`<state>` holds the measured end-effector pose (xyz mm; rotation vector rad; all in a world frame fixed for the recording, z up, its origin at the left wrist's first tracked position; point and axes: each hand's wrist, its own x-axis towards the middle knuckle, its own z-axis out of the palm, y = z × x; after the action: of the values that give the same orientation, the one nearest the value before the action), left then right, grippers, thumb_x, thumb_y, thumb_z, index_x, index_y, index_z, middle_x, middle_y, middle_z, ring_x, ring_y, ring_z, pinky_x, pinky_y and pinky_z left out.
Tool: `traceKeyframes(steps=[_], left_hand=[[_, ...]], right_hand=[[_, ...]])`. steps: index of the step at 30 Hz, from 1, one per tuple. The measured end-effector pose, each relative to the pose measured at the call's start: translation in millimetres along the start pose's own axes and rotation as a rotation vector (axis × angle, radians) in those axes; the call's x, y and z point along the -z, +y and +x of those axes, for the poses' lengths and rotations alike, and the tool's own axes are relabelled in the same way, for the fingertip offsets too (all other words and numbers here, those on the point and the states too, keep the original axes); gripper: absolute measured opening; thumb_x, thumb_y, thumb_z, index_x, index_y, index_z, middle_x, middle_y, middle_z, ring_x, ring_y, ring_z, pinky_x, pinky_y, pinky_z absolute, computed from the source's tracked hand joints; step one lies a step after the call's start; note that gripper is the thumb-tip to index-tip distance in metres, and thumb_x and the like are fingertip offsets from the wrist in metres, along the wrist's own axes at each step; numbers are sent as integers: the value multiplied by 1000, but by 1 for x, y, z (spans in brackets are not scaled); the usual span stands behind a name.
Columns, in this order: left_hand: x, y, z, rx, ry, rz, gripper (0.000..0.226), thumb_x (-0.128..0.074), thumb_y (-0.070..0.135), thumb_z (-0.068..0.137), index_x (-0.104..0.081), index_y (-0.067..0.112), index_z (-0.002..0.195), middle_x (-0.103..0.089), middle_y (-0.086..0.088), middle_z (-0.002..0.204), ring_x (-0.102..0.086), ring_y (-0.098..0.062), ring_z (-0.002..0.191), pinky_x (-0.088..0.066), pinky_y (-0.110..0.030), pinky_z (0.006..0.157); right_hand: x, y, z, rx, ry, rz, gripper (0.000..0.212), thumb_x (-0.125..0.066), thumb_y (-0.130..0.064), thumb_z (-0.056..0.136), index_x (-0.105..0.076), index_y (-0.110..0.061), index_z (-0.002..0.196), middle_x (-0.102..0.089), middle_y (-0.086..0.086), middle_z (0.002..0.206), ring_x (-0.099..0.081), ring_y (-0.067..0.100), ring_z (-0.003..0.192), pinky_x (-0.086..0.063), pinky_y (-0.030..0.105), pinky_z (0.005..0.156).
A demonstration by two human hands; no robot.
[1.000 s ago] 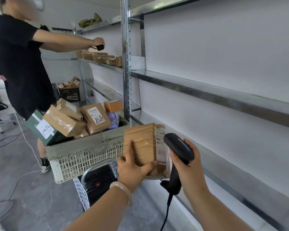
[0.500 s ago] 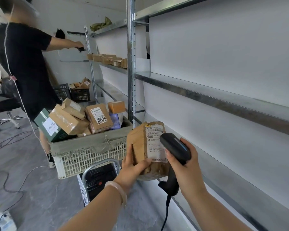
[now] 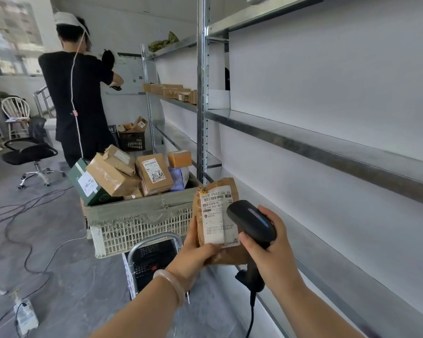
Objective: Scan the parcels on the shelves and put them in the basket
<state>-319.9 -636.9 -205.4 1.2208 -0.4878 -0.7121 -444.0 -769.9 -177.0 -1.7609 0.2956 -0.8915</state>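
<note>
Head view: left hand (image 3: 197,252) grips parcel (image 3: 216,215) label-up beside basket (image 3: 142,230) so right hand's (image 3: 274,254) clutched scanner (image 3: 252,222) reads it.

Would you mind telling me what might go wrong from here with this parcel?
The basket is already heaped, so this parcel may slide off the pile. The cable under the scanner dangles beside the lower shelf and might snag.

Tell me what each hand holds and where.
Left hand grips the brown parcel by its lower left edge; right hand grips the scanner by its handle.
</note>
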Motion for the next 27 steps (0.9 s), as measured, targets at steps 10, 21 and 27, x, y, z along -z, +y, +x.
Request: traceKeyframes(steps=[10, 21, 27], left_hand=[[-17, -11, 2, -154, 254, 97, 102, -88, 37, 55, -41, 33, 145, -67, 0, 126, -66, -21, 113, -55, -50, 94], [-20, -17, 2, -306, 408, 240, 98, -80, 28, 67, -30, 32, 152, -61, 9, 132, -61, -8, 118, -54, -35, 96], [-21, -24, 5, -335, 447, 270, 90, -78, 7, 78, -31, 35, 150, -67, 18, 122, -64, -4, 113, -56, -34, 91]], right_hand=[[5, -1, -8, 41, -83, -31, 67, -82, -19, 77, -47, -53, 122, -54, -25, 126, -55, -4, 116, -50, 14, 88], [9, -20, -11, 160, -24, -184, 64, -72, -61, 69, -43, -50, 125, -56, -32, 119, -58, -10, 107, -49, 6, 80], [2, -25, -16, 175, -78, -221, 65, -80, -42, 76, -38, -53, 123, -48, -49, 114, -56, -16, 103, -55, 13, 75]])
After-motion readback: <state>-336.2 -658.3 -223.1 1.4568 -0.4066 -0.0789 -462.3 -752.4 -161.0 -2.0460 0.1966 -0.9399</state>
